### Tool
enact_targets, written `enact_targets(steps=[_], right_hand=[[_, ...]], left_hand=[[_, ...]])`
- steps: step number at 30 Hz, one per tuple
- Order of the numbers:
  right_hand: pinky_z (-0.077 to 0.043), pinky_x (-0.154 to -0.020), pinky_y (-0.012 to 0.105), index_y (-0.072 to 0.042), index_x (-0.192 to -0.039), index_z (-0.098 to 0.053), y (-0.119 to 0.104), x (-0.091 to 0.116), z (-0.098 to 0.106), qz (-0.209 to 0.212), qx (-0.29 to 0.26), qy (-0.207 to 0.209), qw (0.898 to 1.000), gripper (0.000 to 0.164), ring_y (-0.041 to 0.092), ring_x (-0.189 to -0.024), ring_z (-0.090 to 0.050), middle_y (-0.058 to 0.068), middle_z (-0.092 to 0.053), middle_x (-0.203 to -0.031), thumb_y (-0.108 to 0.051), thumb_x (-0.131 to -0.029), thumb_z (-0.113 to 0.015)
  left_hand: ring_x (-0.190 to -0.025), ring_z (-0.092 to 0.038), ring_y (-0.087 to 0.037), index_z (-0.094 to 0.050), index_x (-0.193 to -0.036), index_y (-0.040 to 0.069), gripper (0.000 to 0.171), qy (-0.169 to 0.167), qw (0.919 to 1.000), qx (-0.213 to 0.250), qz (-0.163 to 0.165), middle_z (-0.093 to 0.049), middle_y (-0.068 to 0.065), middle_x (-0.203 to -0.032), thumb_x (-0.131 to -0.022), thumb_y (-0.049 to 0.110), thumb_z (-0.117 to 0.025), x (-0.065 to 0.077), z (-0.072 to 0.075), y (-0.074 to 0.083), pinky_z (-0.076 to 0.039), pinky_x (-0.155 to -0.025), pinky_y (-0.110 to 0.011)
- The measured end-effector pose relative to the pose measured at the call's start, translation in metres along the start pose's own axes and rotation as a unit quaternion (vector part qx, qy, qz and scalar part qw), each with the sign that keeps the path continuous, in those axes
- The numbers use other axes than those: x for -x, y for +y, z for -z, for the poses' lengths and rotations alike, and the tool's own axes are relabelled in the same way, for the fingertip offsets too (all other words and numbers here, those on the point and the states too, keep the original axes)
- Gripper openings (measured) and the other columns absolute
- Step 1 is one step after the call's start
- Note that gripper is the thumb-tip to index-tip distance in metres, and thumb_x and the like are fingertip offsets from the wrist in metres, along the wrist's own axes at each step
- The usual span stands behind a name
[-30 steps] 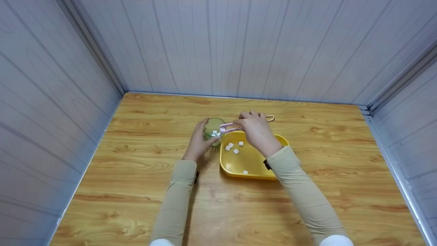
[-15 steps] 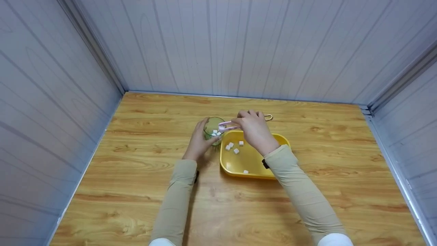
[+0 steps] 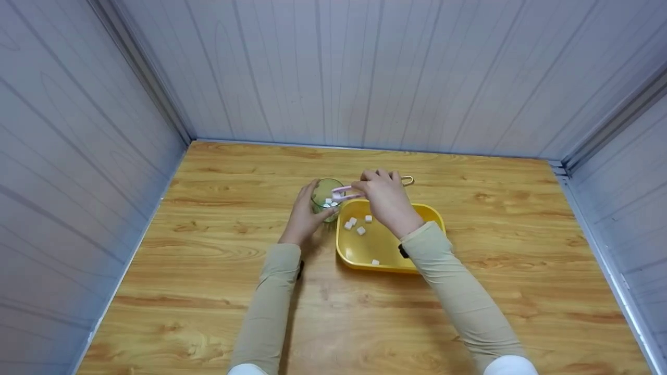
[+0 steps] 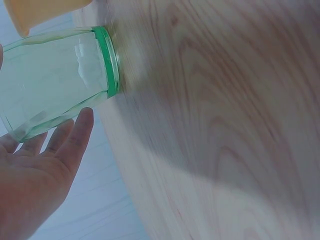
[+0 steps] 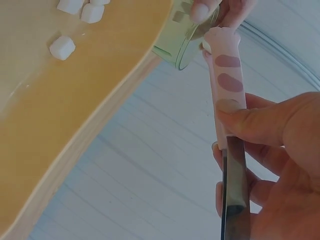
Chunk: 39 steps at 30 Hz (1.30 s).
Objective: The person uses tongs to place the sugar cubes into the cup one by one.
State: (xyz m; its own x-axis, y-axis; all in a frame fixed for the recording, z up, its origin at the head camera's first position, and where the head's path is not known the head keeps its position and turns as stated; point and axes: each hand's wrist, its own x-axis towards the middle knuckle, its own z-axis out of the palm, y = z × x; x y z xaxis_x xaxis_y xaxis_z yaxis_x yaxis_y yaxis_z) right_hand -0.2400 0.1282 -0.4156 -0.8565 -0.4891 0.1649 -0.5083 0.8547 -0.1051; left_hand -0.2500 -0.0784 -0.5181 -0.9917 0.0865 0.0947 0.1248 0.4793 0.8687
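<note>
My left hand [image 3: 302,219] holds a green-tinted glass [image 3: 325,188] between thumb and fingers. White cubes [image 3: 328,201] lie inside the glass. In the left wrist view the fingers rest along the side of the glass [image 4: 55,82], near its green base. My right hand [image 3: 388,200] pinches a pair of tongs [image 5: 230,75] with pink tips and a metal handle. The tips are over the right side of the glass's rim, and a white cube [image 3: 337,196] appears to sit between them.
Right of the glass stands a yellow tray [image 3: 380,266], with several white cubes [image 3: 361,230] spread in it, mostly at the left. The right forearm passes over the tray. Panelled walls [image 3: 344,78] enclose the wooden table [image 3: 208,208] at the back and sides.
My right hand and the tongs have shifted slightly left, bringing the tips further over the glass. The left hand and the glass stay in place.
</note>
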Motion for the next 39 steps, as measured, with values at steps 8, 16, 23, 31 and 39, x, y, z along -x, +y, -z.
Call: enact_targets(steps=[8,16,23,31,39], right_hand=[[-0.037,-0.082,0.044,-0.022,-0.118,-0.070,-0.001,-0.001,-0.003,0.000,0.001,0.004,1.000,0.032,0.024,-0.098,-0.049,0.000,-0.058,-0.108,-0.005,-0.091,-0.063],[-0.038,-0.079,0.044,-0.021,-0.118,-0.069,0.001,-0.001,-0.009,-0.003,0.001,-0.001,1.000,0.033,0.024,-0.097,-0.049,0.001,-0.058,-0.108,-0.004,-0.091,-0.063],[-0.038,-0.080,0.046,-0.021,-0.118,-0.069,0.003,0.000,-0.011,-0.008,-0.005,0.003,1.000,0.034,0.025,-0.098,-0.049,0.001,-0.058,-0.108,-0.001,-0.091,-0.062],[-0.038,-0.080,0.046,-0.022,-0.120,-0.068,0.002,0.000,-0.012,-0.016,-0.005,-0.007,1.000,0.036,0.025,-0.099,-0.048,0.002,-0.057,-0.109,-0.001,-0.092,-0.061],[-0.037,-0.080,0.045,-0.022,-0.120,-0.068,0.003,0.000,-0.012,-0.022,-0.004,-0.006,1.000,0.036,0.025,-0.099,-0.047,0.002,-0.057,-0.110,-0.001,-0.092,-0.061]], left_hand=[[-0.136,-0.031,-0.021,-0.030,-0.150,0.014,0.084,0.003,1.0000,0.003,-0.001,-0.037,-0.004,-0.147,-0.082,0.032,-0.077,0.001,0.000,-0.001,-0.024,-0.112,-0.036],[-0.136,-0.031,-0.023,-0.029,-0.150,0.013,0.086,0.000,1.0000,0.001,0.003,-0.033,-0.005,-0.150,-0.081,0.034,-0.076,0.001,0.000,-0.001,-0.025,-0.112,-0.038],[-0.133,-0.036,-0.028,-0.030,-0.149,0.011,0.085,0.000,0.9999,0.000,-0.012,-0.037,-0.006,-0.147,-0.082,0.035,-0.076,0.000,0.001,-0.002,-0.030,-0.110,-0.039],[-0.135,-0.033,-0.022,-0.030,-0.150,0.013,0.086,0.001,1.0000,0.001,-0.002,-0.035,-0.004,-0.148,-0.081,0.036,-0.076,0.000,0.000,-0.001,-0.028,-0.111,-0.037],[-0.136,-0.031,-0.021,-0.031,-0.149,0.013,0.086,0.004,1.0000,-0.003,-0.004,-0.034,-0.006,-0.148,-0.081,0.036,-0.076,0.000,0.000,0.000,-0.025,-0.112,-0.036]])
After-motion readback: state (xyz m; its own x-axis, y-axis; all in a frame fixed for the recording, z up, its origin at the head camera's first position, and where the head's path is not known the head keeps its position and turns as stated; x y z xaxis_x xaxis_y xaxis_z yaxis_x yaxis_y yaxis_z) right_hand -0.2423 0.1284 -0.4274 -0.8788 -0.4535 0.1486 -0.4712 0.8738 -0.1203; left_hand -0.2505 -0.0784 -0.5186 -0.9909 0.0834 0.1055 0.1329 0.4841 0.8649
